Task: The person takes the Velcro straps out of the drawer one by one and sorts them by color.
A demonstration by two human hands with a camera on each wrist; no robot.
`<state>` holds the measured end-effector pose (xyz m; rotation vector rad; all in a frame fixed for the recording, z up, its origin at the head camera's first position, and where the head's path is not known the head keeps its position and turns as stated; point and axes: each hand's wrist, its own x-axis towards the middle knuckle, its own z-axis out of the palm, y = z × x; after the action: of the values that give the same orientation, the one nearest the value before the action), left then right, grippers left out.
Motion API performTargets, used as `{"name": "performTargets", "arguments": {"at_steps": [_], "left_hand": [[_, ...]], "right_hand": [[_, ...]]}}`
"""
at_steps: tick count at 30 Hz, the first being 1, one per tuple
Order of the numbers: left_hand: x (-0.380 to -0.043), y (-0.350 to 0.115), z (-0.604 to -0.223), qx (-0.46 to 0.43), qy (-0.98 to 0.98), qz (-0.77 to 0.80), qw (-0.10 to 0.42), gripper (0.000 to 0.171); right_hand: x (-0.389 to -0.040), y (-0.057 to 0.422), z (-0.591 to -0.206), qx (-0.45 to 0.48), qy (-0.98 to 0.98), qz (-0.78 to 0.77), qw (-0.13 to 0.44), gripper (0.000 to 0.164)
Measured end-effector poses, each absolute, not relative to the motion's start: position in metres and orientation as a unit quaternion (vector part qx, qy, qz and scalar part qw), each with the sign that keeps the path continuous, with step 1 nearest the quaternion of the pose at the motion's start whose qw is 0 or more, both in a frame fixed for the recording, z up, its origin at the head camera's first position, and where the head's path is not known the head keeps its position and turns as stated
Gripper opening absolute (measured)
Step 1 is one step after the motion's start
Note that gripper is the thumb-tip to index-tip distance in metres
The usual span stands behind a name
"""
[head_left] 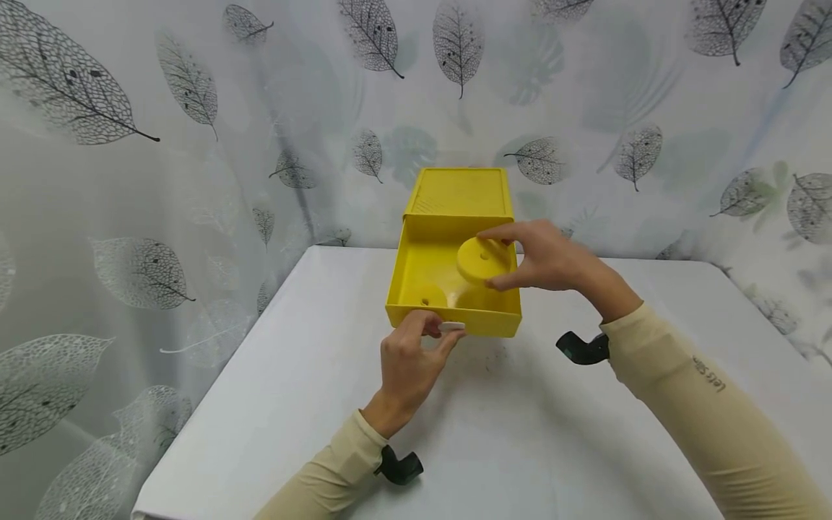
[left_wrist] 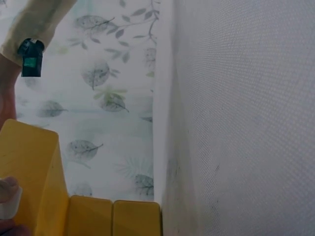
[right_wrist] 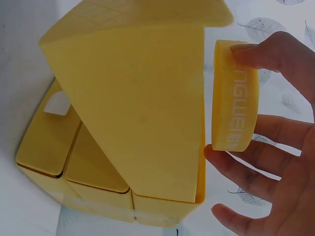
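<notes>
A: What is being held, and where is it?

B: A thick, round yellow disc that looks like plastic [head_left: 471, 269], with white letters on its edge, is pinched by the thumb and fingers of the right hand [head_left: 544, 253]. It is held tilted above the pulled-out yellow plastic drawer [head_left: 481, 323], near its right side.

A: And the left hand [head_left: 409, 361]?

B: The small white handle [head_left: 453, 326] on the front of the drawer is gripped by it, between thumb and finger.

A: How can this step be done well?

B: The handle should be held firmly but not pulled hard, as the drawer could slip out of the yellow plastic cabinet [head_left: 463, 191] behind it. The disc should be held across its two edges, as it is now, so that its flat face is left free.

A: What could go wrong?

B: The drawer's side wall could be bumped, so the disc is best moved straight up or down, and slowly. A smooth edge may slide if it is squeezed at one end only. Care is also needed near the second round yellow piece [head_left: 434, 293], which seems to lie in the drawer's near left corner.
</notes>
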<state>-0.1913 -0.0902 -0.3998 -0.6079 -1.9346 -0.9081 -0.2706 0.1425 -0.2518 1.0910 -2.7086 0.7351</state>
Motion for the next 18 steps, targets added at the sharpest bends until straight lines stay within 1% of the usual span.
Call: {"name": "performTargets", "arguments": {"at_steps": [8, 18], "left_hand": [[-0.192, -0.089, -0.401, -0.246, -0.777, -0.367, 0.448, 0.041], [-0.191, -0.090, -0.400, -0.247, -0.780, -0.364, 0.446, 0.038]], "right_hand": [[-0.270, 0.149, -0.242, 0.343, -0.906, 0.235, 0.078, 0.068], [-0.271, 0.160, -0.236, 0.311, -0.918, 0.238, 0.070, 0.072]]}}
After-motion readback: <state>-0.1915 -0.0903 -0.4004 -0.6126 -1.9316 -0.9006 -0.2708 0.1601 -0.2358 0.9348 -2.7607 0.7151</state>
